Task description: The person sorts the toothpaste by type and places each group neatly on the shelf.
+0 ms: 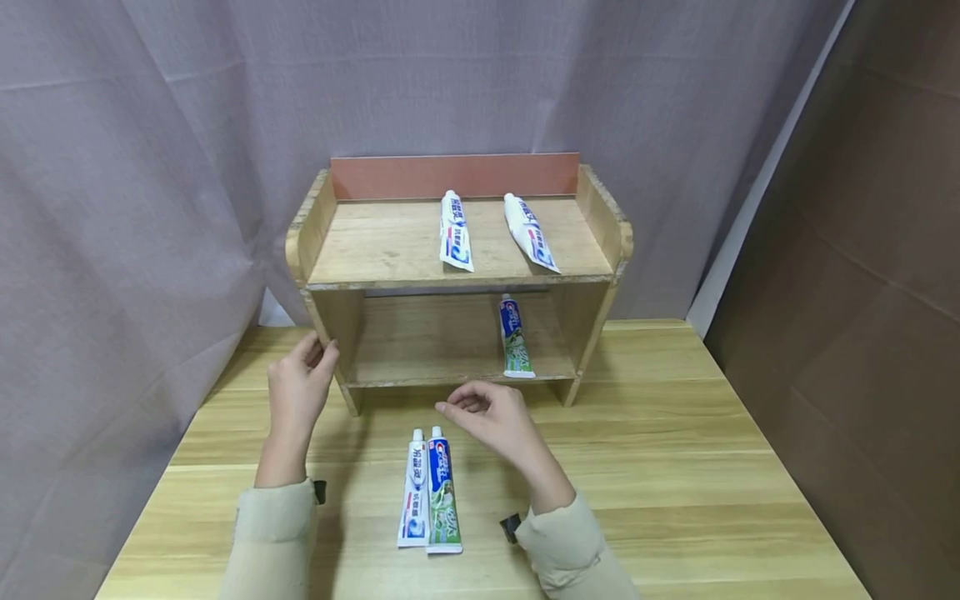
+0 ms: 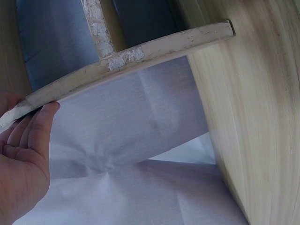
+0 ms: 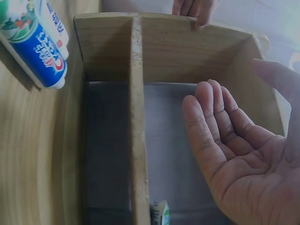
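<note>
My left hand [image 1: 300, 379] pinches the front edge of the left side panel [image 2: 164, 49] of a small wooden shelf [image 1: 382, 250], thumb on one face and fingers on the other. Empty, my right hand [image 1: 498, 417] hovers before the lower board, fingers loosely bent and thumb apart from them in the right wrist view. Below it on the table lie a white toothpaste tube [image 1: 414, 496] and a blue-green toothpaste tube [image 1: 444, 500], side by side, caps toward the shelf. Another blue-green tube [image 1: 515, 337] lies on the lower board, right of centre.
On the top board rest two white toothpaste tubes, one near the middle [image 1: 455, 233] and one farther right [image 1: 531, 233]. A reddish-brown strip [image 1: 453, 177] backs the top board. Grey cloth [image 1: 450, 75] hangs behind the wooden table [image 1: 675, 483]; a brown panel [image 1: 855, 275] stands at right.
</note>
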The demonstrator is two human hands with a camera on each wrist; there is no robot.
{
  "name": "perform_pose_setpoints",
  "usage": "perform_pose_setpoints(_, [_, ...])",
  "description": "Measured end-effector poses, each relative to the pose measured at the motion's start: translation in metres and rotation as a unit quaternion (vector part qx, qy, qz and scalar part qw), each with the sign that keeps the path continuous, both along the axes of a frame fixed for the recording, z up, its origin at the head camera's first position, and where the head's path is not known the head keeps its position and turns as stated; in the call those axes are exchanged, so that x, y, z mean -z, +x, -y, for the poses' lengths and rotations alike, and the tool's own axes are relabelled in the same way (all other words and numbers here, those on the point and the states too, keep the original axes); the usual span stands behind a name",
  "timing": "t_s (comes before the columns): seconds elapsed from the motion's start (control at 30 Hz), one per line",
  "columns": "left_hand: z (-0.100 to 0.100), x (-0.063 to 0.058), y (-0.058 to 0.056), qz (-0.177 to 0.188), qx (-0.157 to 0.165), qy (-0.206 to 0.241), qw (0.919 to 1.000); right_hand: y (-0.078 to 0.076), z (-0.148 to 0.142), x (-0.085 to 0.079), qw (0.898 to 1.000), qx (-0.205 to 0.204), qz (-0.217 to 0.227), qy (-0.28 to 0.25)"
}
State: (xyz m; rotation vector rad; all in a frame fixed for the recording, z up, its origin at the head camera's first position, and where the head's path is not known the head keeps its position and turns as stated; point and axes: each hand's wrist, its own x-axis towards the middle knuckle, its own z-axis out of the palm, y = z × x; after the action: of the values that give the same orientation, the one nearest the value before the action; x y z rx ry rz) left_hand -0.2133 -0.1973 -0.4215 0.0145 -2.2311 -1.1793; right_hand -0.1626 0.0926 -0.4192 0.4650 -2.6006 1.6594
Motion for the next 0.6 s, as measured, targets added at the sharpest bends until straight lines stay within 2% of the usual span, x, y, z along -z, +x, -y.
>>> perform_pose_setpoints(0.6, [0.0,0.001,-0.001,-0.007,-0.003,-0.005,1.0,0.0,0.001,0.031,0.999,0.002,0.05,0.004])
